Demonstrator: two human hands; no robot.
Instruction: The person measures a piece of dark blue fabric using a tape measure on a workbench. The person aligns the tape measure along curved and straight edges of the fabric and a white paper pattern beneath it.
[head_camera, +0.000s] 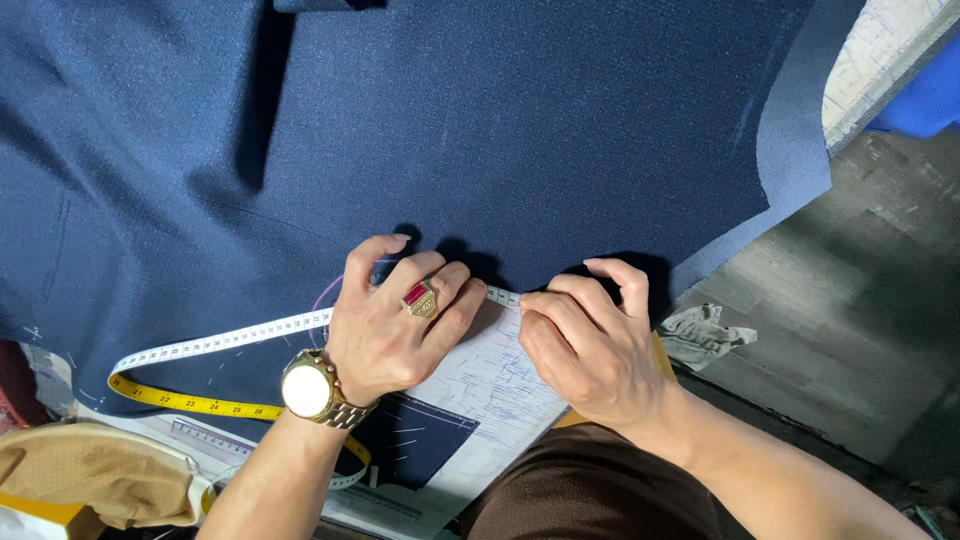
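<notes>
Both hands pinch a white-and-yellow measuring tape (215, 342) taut on navy suit fabric (480, 130): left hand (385, 325) at 7 o'clock, right hand (585, 345) at 5 (ring and watch on the left). Loose slack could shift the fabric, skewing the measure.

Left hand (385, 325), lower centre of frame: gold ring (421, 299) with rectangular red stone on one finger. Left wrist: gold wristwatch (309, 390), round pale dial, linked metal bracelet. Right hand (590, 345), right of centre: no ring, no watch visible. Forearms bare, no sleeves in view. Bottom centre: dark brown garment (590, 490), plain weave.
</notes>
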